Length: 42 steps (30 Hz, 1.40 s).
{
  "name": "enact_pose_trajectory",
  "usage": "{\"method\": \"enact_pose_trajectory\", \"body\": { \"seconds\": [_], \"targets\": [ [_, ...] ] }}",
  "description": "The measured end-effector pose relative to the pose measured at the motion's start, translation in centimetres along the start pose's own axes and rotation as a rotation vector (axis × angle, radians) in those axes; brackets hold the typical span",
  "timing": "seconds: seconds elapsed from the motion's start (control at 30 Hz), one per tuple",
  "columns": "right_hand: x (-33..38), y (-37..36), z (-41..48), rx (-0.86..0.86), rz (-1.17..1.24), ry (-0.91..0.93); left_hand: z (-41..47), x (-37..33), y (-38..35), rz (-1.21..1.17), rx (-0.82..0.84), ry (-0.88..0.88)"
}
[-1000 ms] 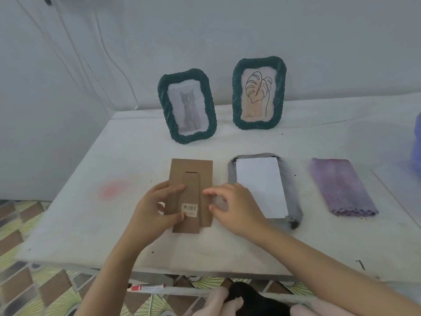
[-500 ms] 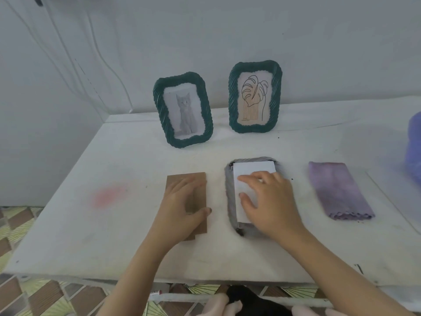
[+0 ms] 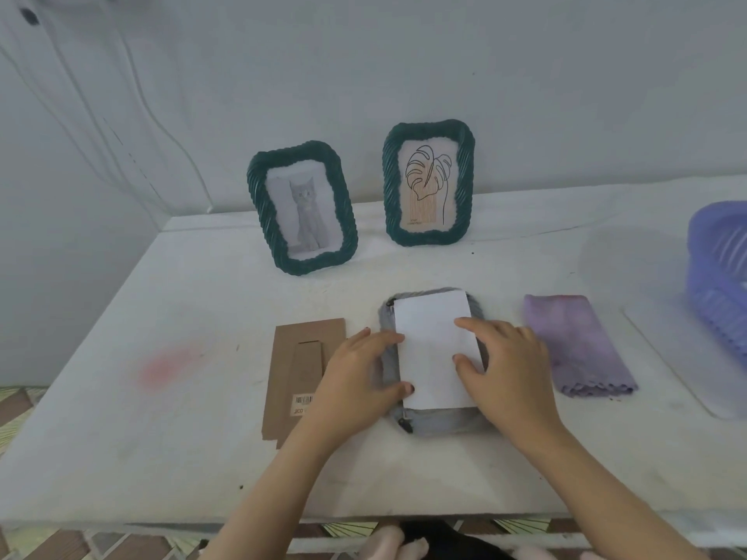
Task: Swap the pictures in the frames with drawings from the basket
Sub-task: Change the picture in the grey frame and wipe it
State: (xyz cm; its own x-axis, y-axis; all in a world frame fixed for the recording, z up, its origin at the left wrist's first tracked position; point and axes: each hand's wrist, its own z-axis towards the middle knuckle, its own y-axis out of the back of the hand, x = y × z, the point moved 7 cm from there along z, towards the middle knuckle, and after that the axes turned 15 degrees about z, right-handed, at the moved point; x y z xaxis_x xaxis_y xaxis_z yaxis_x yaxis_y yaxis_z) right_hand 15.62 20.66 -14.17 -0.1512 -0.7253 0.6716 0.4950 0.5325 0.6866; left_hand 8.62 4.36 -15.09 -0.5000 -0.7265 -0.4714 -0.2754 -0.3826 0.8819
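**Paper being seated in the face-down frame**

Both hands are on the white paper [image 3: 434,351], which lies blank side up in the back of a grey frame [image 3: 438,422] lying face down on the table [image 3: 202,470]. The left hand [image 3: 359,381] rests spread at the paper's left edge, thumb tip touching its lower corner. The right hand [image 3: 505,369] lies flat and open over the right edge, fingertips pressing down. Neither hand grips anything; they only steady and square the sheet.

Just left of the left hand, partly under its wrist, lies the cardboard backing [image 3: 299,369] with its stand flap. Right of the right hand is a folded purple cloth [image 3: 578,345], and farther right the blue basket [image 3: 719,276]. Beyond the hands stand two green frames, one with a cat [image 3: 303,208], one with a leaf drawing [image 3: 428,183].

This looks like the fitting step. Next, I judge, the left hand should fetch the backing and lay it over the paper without shifting it.
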Motion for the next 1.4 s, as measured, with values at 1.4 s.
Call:
{"method": "enact_pose_trajectory", "body": {
  "seconds": [1.4],
  "targets": [
    [-4.7, 13.0, 1.3, -0.129, 0.643, -0.128, 3.4, -9.8, 0.0, -0.746, -0.025, 0.037]
  ]
}}
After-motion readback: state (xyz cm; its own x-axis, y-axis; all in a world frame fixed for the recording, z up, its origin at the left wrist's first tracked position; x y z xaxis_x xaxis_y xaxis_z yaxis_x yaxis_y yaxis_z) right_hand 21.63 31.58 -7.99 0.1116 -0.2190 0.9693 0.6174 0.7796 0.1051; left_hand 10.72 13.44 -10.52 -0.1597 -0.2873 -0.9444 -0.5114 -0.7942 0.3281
